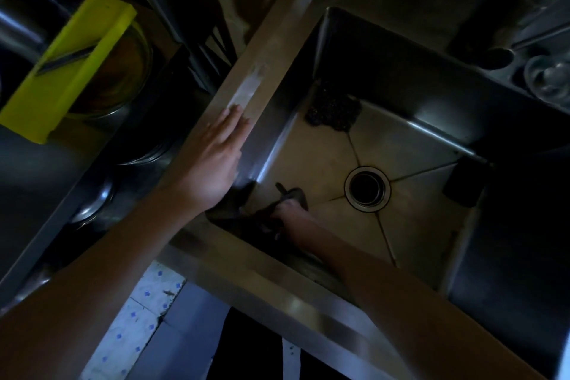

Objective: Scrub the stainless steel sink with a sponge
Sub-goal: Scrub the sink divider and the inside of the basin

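Square steel sink (410,145), dark sponge (291,193) in its near corner

Nothing legible shows on or around the sink (293,296), though dimness may hide lettering.

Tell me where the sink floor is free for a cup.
The sink floor is bare between the drain and the dark block, and nearside of the drain. Crowded corners: the right hand gripping a dark rag, and the scourer.

Upper left, the slicer (74,86) is bright yellow-green; the sink (246,95) steel grey; the sponge (293,194) black; lower-left floor tiles (145,311) pale, blue-dotted.
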